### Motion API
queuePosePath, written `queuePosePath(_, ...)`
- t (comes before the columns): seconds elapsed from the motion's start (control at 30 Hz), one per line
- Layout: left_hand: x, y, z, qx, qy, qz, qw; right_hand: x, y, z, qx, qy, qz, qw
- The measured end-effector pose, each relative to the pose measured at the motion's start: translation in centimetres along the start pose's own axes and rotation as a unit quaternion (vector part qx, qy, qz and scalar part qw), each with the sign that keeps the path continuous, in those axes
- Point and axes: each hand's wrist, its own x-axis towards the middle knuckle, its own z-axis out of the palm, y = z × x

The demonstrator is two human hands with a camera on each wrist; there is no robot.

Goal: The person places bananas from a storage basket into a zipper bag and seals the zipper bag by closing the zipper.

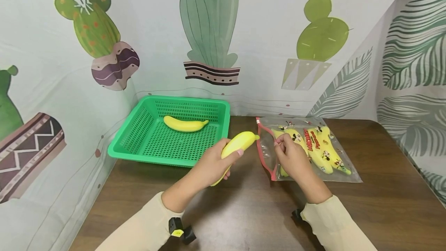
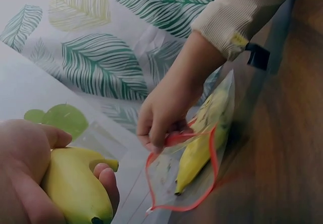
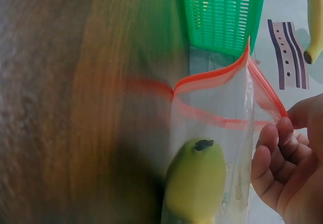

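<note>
A yellow banana point(image 1: 240, 143) is gripped in my left hand point(image 1: 209, 162), its stem end pointing toward the bag's mouth. My right hand point(image 1: 292, 155) pinches the upper red edge of a clear zip bag point(image 3: 212, 76) printed with cartoon mice, holding the mouth apart. Inside the bag lie several bananas point(image 1: 321, 157); one has its dark tip point(image 3: 204, 145) facing the mouth in the right wrist view. Another banana point(image 1: 184, 124) rests in a green plastic basket point(image 1: 146, 159) at the left.
Both the basket and the bag are on a dark brown wooden table point(image 1: 251, 208). A white cloth point(image 1: 265, 30) printed with cacti and leaves hangs behind the table. Each sleeve has a small black device point(image 1: 175, 226) at the wrist.
</note>
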Motion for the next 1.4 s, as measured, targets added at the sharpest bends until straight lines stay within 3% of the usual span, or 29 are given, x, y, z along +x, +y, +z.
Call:
queuePosePath(0.23,-0.3,-0.5,1.7,0.012,-0.006,-0.004,0.9999,0.0,0.1,0.1,-0.002,0.004,-0.002,1.0)
queuePosePath(0.5,0.1,-1.7,3.8,0.047,0.001,0.027,0.9985,-0.1,0.2,0.2,-0.003,0.012,-0.01,0.9999)
queuePosePath(0.83,1.7,-2.8,5.4,0.093,0.024,0.06,0.9936,-0.1,0.1,0.1,-0.001,0.009,-0.011,0.9999)
queuePosePath(1.13,3.5,-3.8,6.7,0.15,0.048,0.066,0.9853,-0.2,0.0,0.1,0.007,-0.001,-0.006,1.0)
queuePosePath(1.4,4.9,-4.1,7.8,0.163,0.053,0.083,0.9816,-0.3,-0.1,0.1,0.009,-0.01,-0.002,0.9999)
